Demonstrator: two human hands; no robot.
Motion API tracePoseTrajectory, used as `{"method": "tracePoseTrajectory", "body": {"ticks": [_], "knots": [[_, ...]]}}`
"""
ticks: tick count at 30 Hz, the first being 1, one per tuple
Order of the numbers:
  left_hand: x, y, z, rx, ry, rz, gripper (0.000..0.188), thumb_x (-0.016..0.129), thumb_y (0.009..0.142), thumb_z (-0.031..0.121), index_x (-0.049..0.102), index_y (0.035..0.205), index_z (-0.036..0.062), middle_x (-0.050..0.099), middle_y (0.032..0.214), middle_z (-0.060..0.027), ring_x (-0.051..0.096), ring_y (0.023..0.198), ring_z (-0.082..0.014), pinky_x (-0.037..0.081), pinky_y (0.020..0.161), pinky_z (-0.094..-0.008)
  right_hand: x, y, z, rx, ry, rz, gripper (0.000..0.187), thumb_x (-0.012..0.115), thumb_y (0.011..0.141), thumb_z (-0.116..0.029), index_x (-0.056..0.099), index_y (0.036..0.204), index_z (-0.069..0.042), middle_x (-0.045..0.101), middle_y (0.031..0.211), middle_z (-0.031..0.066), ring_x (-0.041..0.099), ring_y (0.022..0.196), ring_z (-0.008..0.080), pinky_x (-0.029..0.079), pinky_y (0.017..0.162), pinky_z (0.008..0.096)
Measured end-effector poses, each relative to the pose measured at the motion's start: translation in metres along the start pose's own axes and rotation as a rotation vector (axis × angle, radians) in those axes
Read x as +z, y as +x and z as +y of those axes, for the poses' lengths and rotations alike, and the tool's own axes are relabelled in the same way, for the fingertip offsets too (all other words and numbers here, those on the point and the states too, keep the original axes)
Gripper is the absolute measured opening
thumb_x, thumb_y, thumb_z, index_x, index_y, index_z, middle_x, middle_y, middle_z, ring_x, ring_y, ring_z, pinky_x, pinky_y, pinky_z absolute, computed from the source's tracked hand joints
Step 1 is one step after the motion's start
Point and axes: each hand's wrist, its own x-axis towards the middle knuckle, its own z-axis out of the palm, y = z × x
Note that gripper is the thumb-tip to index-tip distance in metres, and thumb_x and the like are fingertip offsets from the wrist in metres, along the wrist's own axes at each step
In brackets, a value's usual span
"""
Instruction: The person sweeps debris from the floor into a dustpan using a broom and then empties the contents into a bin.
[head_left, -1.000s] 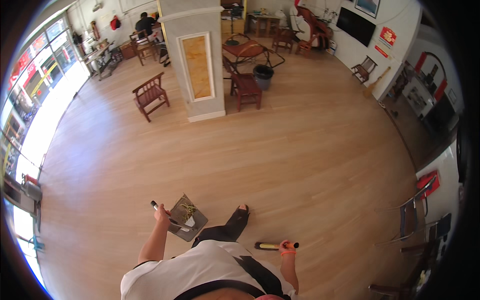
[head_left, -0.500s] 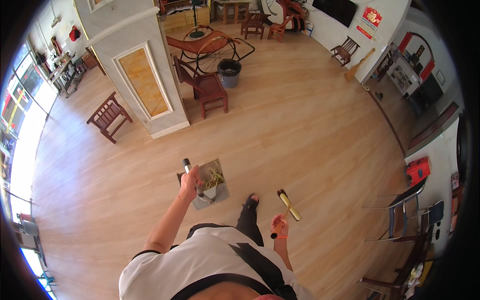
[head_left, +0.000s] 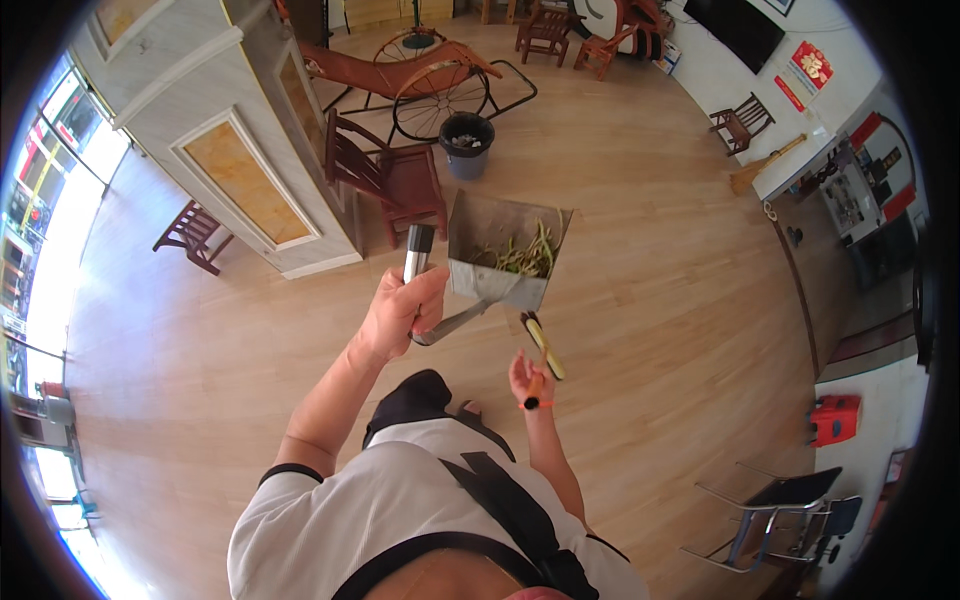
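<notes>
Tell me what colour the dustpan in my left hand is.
Grey; the dustpan shows best in the head view.

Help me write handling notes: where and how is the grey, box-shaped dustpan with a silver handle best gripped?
By the slim, silver, black-ended handle, probably from the person's side, where the left hand wraps it. This grip sits apart from the dustpan's broad, open tray, whose loose, greenish scraps could spill if tipped, so hold it level.

Toward the far left corner of the floor (head_left: 660, 290) stands a yellow-panelled pillar (head_left: 245, 175), a dark red chair (head_left: 408, 180) just beside it. Near the far edge is a wheeled orange recliner (head_left: 385, 70); by the right edge, a metal-framed chair (head_left: 790, 489).
</notes>
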Motion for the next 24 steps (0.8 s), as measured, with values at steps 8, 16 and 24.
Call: {"method": "tracePoseTrajectory", "body": {"ticks": [8, 16, 24], "knots": [[0.016, 0.170, 0.015, 0.074, -0.009, -0.199, 0.024, 0.039, 0.075, 0.010, 0.033, 0.052, 0.0059, 0.031, 0.040, 0.0009, 0.027, 0.029, -0.0056, 0.020, 0.031, -0.0190, 0.165, 0.173, 0.020, 0.237, 0.093, -0.144, 0.004, 0.041, 0.056, 0.005, 0.038, 0.058, 0.003, 0.041, 0.090, 0.0207, 0.035, 0.096, 0.0330, 0.028, 0.085, 0.0425], [-0.018, 0.325, 0.039, 0.044, -0.090, -0.237, 0.024, 0.037, 0.074, 0.005, 0.033, 0.050, 0.0045, 0.032, 0.037, -0.0003, 0.028, 0.028, -0.0056, 0.021, 0.029, -0.0188, 0.269, 0.315, -0.036, 0.216, 0.273, -0.001, 0.025, 0.037, 0.055, 0.012, 0.044, 0.079, 0.005, 0.047, 0.077, 0.0125, 0.045, 0.080, 0.0233, 0.036, 0.074, 0.0362], [-0.070, 0.453, 0.045, 0.047, -0.129, 0.103, 0.029, 0.039, 0.073, 0.005, 0.030, 0.046, 0.0074, 0.029, 0.035, 0.0012, 0.026, 0.027, -0.0052, 0.018, 0.028, -0.0189, 0.368, 0.447, -0.070, 0.172, -0.242, 0.050, 0.015, 0.040, 0.054, 0.008, 0.041, 0.066, 0.000, 0.044, 0.062, 0.0068, 0.045, 0.062, 0.0199, 0.037, 0.064, 0.0334]]}}
